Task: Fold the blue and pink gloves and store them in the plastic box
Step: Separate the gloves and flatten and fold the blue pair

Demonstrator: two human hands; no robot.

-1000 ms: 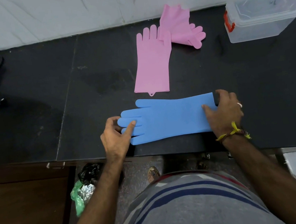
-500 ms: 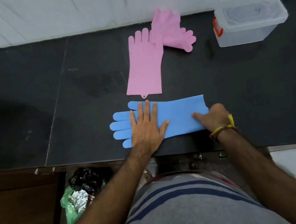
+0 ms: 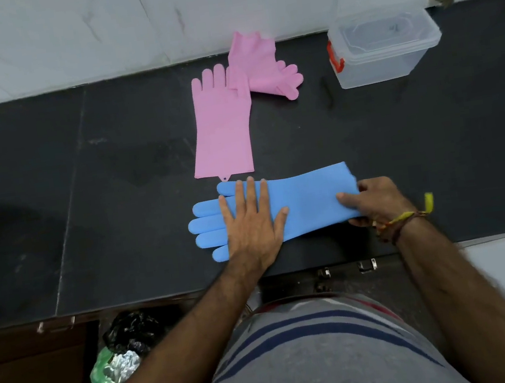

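A sky-blue glove point(image 3: 307, 203) lay at centre on a matt black counter point(image 3: 53, 198). At 12 o'clock from it were two bubblegum-pink gloves point(image 3: 223, 124), one flat and one crumpled. At 1 o'clock stood a clear box point(image 3: 383, 45) with a red-orange latch point(image 3: 336, 58). The wall point(image 3: 95, 29) behind was white marble with faint grey veins. The right wrist wore a yellow and red thread point(image 3: 408, 217). At 6 o'clock, the shirt point(image 3: 315, 360) was grey with navy, white and red stripes. At 7 o'clock sat black, green and silver bags point(image 3: 122, 356).
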